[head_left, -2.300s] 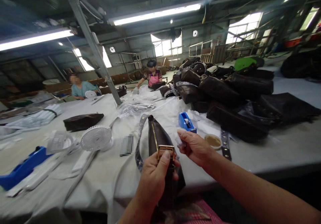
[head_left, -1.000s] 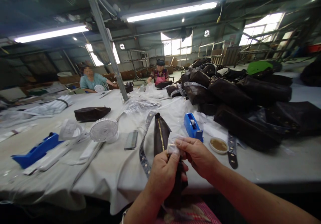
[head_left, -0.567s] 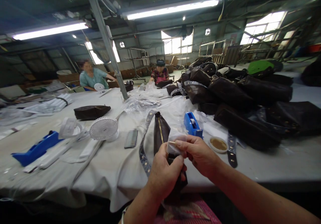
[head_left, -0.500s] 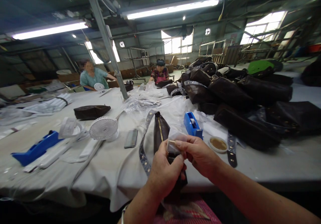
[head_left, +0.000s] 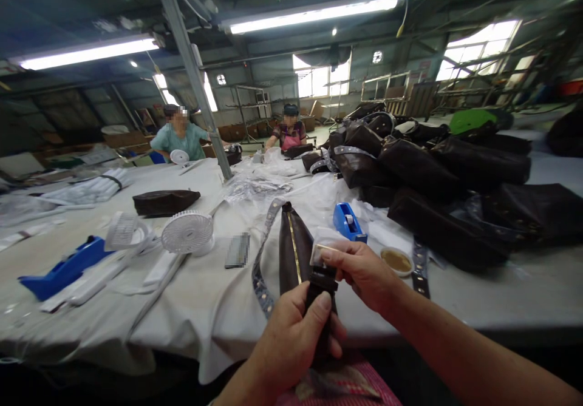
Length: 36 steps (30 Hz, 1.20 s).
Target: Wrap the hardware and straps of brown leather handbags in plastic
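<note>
My left hand is closed around a dark strap, its thumb pressed on the front. Just above it, my right hand pinches a pale metal buckle at the strap's end, with clear plastic film around it. Behind my hands a dark brown bag with a gold zipper lies on the table, partly covered by them. A grey strap with metal studs curves along the bag's left side.
Blue tape dispensers stand right and left. A white fan, a phone and a round dish lie nearby. Dark bags are piled at right. Two people sit across the table.
My left hand has slid down the strap, exposing more of it and the zipper. My right hand stays at the buckle, slightly higher. The person at far left has straightened up.
</note>
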### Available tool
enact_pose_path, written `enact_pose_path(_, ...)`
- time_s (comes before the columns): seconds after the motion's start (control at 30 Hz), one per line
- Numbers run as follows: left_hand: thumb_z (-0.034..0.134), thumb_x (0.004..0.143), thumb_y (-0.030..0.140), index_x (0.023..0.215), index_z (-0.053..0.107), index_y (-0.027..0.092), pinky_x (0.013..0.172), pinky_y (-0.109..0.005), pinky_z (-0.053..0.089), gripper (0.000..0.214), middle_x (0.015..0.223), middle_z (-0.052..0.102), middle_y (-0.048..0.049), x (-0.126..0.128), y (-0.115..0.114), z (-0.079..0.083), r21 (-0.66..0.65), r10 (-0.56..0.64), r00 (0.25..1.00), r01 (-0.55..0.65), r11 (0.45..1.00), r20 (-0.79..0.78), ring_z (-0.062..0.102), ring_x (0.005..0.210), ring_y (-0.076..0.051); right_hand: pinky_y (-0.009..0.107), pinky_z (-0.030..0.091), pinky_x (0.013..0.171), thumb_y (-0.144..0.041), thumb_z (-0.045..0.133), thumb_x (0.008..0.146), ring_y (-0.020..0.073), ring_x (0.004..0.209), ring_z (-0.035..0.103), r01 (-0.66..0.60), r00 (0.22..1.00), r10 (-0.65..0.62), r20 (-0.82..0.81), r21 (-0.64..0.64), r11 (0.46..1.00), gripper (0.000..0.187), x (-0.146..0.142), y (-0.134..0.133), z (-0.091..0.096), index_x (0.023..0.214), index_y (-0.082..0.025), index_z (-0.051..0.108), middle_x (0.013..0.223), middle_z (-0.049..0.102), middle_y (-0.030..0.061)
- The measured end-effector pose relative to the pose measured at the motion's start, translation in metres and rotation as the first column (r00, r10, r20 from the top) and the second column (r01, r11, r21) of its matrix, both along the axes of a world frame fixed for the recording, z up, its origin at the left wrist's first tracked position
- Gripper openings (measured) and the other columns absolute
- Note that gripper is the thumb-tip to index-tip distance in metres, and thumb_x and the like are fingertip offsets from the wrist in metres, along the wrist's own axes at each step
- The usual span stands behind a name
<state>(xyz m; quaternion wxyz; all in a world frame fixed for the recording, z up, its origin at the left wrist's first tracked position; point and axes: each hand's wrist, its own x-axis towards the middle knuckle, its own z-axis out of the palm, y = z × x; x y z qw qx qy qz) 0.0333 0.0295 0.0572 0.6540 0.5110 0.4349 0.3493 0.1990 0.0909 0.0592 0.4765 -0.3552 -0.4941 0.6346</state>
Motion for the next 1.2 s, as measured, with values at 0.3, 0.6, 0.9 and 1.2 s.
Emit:
enact_pose_path(0.3, 0.050, 0.093, 0.062, 0.087, 0.059, 0.016, 0.038, -0.015, 0.034, 0.047, 0.058, 0.063, 0.0001, 0.004, 0.001, -0.004, 0.058, 0.166, 0.983, -0.161, 0.985, -0.079, 0.052, 0.037, -0.007, 0.025, 0.027, 0.049, -0.047, 0.078, 0.077, 0.0088, 0.049, 0.034, 0.017, 0.999, -0.018, -0.031, -0.021, 1.000, 0.036, -0.006, -0.005, 0.003, 0.061, -0.016, 0.068, 0.052, 0.050, -0.0030)
enact_pose_path(0.6, 0.050, 0.094, 0.054, 0.087, 0.061, 0.017, 0.034, -0.015, 0.035, 0.040, 0.056, 0.060, 0.0014, 0.010, 0.002, -0.003, 0.188, 0.228, 0.961, -0.197, 0.962, -0.157, 0.051, 0.035, -0.007, 0.023, 0.032, 0.053, -0.056, 0.072, 0.082, 0.0092, 0.054, 0.040, 0.001, 1.000, -0.004, -0.026, -0.090, 0.996, 0.044, -0.011, -0.013, -0.012, 0.070, -0.015, 0.065, 0.060, 0.053, -0.0016)
enact_pose_path(0.9, 0.060, 0.089, 0.052, 0.095, 0.064, 0.016, 0.033, -0.014, 0.032, 0.038, 0.054, 0.061, 0.0019, 0.008, 0.004, -0.002, 0.159, 0.328, 0.942, -0.315, 0.936, -0.065, 0.047, 0.033, -0.006, 0.029, 0.039, 0.056, -0.054, 0.054, 0.094, 0.0154, 0.060, 0.048, 0.152, 0.882, -0.303, 0.361, 0.391, 0.908, 0.041, 0.002, -0.013, -0.001, 0.081, -0.017, 0.068, 0.067, 0.058, 0.0022)
enact_pose_path(1.2, 0.058, 0.091, 0.045, 0.095, 0.066, 0.016, 0.035, -0.014, 0.036, 0.031, 0.055, 0.059, 0.0025, 0.010, 0.005, -0.001, 0.198, 0.359, 0.930, -0.338, 0.920, -0.081, 0.049, 0.035, -0.007, 0.042, 0.046, 0.083, -0.021, 0.057, 0.095, 0.0246, 0.090, 0.061, -0.280, 0.521, -0.734, 0.436, 0.900, 0.336, 0.019, 0.010, -0.027, 0.015, 0.107, -0.014, 0.070, 0.100, 0.070, 0.0115)
